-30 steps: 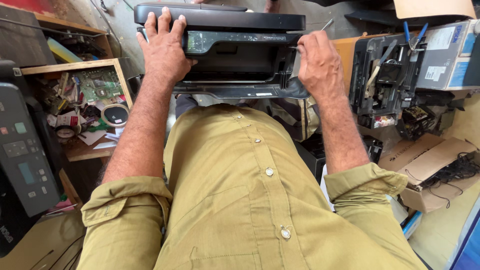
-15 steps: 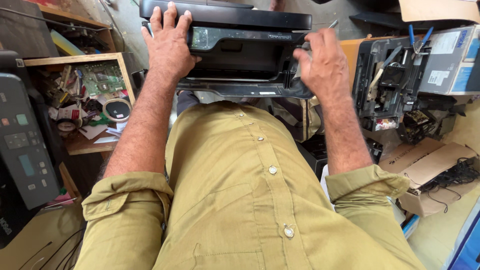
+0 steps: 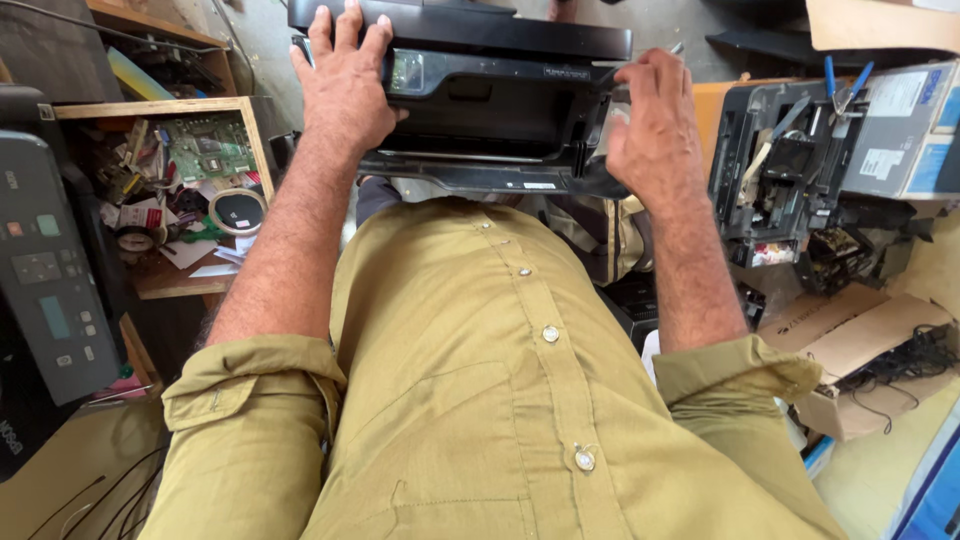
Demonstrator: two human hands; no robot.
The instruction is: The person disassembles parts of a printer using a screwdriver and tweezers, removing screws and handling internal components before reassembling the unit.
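Cluttered workshop: printer (image 3: 480, 90) between hands.

Cluttered workshop in daylight: wooden shelf (image 3: 160, 108) with circuit board (image 3: 208, 147) at left, dismantled printer (image 3: 790, 180) and cardboard box (image 3: 860, 345) at right, grey floor (image 3: 262, 40).
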